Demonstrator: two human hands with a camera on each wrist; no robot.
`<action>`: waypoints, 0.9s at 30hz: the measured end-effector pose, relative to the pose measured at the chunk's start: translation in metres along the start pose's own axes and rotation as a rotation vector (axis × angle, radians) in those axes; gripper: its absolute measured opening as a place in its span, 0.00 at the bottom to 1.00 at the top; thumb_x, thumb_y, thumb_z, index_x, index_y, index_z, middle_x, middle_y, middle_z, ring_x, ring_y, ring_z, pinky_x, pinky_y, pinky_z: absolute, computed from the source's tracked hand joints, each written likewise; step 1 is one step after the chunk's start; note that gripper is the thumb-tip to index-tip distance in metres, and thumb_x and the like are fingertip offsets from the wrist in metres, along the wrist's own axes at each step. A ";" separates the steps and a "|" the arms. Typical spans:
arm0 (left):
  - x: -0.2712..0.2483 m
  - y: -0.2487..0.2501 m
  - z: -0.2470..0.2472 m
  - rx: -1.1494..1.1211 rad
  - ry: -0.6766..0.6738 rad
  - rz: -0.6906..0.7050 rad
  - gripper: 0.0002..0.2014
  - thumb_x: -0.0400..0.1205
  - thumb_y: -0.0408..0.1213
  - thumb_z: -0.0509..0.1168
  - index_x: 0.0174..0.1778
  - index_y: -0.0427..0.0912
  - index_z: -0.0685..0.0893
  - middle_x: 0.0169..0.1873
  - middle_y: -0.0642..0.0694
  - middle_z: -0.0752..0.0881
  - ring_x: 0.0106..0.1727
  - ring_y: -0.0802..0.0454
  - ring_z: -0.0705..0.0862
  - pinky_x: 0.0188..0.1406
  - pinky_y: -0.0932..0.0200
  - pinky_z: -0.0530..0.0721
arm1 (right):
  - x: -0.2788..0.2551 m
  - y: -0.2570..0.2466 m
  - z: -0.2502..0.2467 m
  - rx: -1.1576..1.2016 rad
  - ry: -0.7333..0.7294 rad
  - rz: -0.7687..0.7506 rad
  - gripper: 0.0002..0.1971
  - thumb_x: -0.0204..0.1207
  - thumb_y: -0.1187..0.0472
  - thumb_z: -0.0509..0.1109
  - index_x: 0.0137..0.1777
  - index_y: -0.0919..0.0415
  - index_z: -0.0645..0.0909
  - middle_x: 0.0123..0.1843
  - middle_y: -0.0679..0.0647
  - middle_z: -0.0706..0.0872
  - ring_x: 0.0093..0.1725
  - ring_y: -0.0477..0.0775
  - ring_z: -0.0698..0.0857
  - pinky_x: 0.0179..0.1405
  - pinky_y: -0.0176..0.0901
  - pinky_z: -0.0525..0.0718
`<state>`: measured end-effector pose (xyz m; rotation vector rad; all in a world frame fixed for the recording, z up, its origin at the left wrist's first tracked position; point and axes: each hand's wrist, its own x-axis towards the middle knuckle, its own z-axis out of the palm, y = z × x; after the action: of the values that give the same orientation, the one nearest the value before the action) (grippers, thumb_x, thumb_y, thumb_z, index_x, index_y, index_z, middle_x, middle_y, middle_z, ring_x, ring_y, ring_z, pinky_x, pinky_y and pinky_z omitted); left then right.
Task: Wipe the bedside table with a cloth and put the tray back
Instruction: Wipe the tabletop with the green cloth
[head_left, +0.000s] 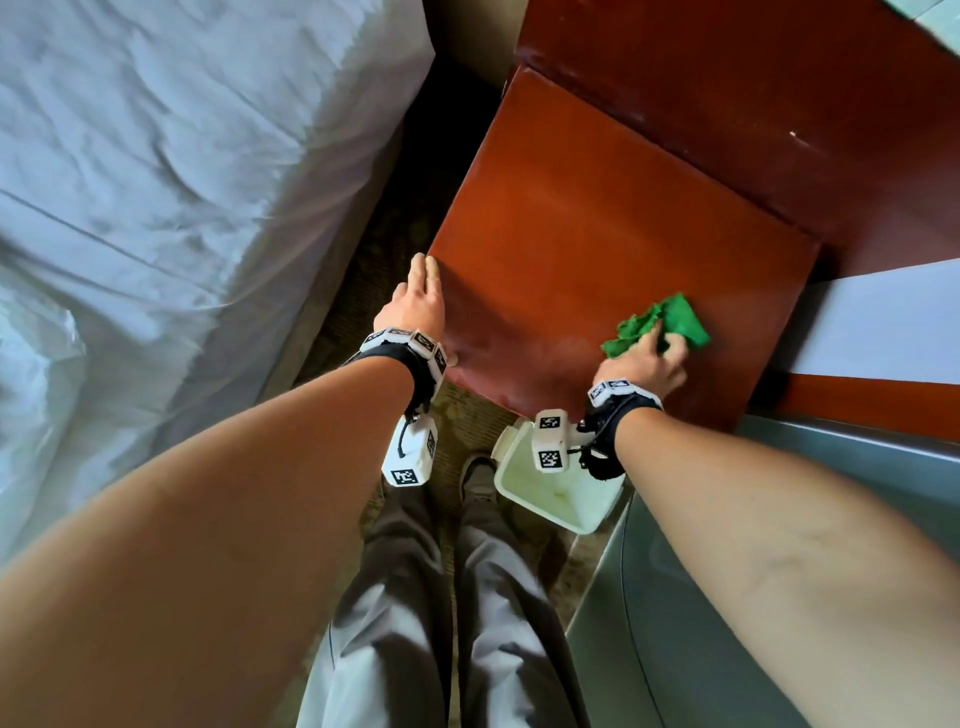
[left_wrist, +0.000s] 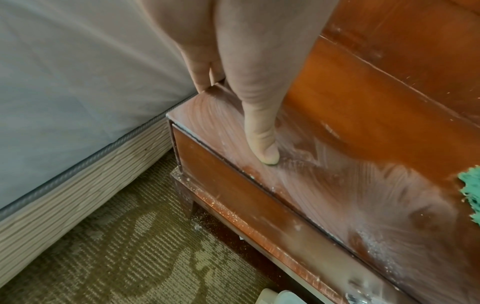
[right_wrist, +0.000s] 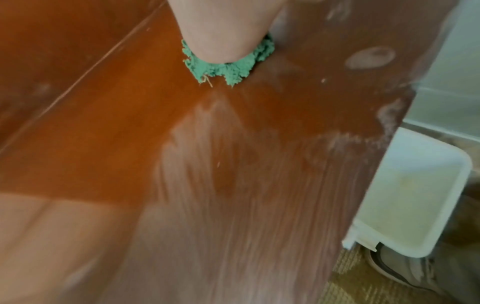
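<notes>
The bedside table (head_left: 597, 223) has a red-brown wooden top with pale streaks (right_wrist: 233, 168) on its near part. My right hand (head_left: 652, 356) grips a bunched green cloth (head_left: 672, 319) and presses it onto the top near the right edge; the cloth (right_wrist: 223, 69) sticks out from under the palm. My left hand (head_left: 423, 293) rests on the front left corner, fingers (left_wrist: 200, 78) straight over the left edge and thumb (left_wrist: 265, 148) flat on the top. A white tray (head_left: 561, 499) lies on the floor in front of the table; the tray (right_wrist: 407, 195) holds nothing.
A bed with a white sheet (head_left: 182, 208) stands close on the left, leaving a narrow strip of patterned carpet (left_wrist: 116, 246). A dark wooden panel (head_left: 753, 93) rises behind the table. A grey surface (head_left: 727, 597) is at the right. My shoe (head_left: 478, 475) is beside the tray.
</notes>
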<state>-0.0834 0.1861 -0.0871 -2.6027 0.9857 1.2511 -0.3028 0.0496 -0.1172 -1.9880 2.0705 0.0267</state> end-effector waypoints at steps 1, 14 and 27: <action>0.000 0.000 0.000 -0.001 0.000 0.003 0.71 0.63 0.46 0.85 0.85 0.42 0.34 0.86 0.48 0.36 0.85 0.42 0.56 0.76 0.44 0.72 | 0.003 0.006 -0.004 0.003 0.005 0.062 0.31 0.75 0.68 0.61 0.80 0.52 0.68 0.78 0.52 0.64 0.63 0.66 0.71 0.68 0.48 0.71; -0.002 -0.003 0.000 -0.017 0.014 0.037 0.70 0.63 0.42 0.85 0.85 0.42 0.34 0.86 0.47 0.36 0.85 0.42 0.56 0.77 0.44 0.71 | -0.040 -0.033 0.005 -0.080 -0.149 -0.513 0.36 0.68 0.73 0.60 0.76 0.47 0.73 0.78 0.47 0.68 0.64 0.64 0.70 0.62 0.50 0.79; -0.027 -0.008 0.027 0.095 0.227 0.124 0.64 0.65 0.52 0.82 0.85 0.30 0.48 0.85 0.40 0.47 0.83 0.41 0.54 0.80 0.48 0.66 | -0.080 -0.020 -0.003 -0.153 -0.344 -0.939 0.35 0.72 0.74 0.67 0.75 0.41 0.73 0.75 0.41 0.70 0.65 0.56 0.72 0.43 0.45 0.84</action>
<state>-0.1094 0.2159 -0.0870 -2.6881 1.2291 0.9187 -0.2816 0.1257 -0.0947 -2.6145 0.8251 0.3174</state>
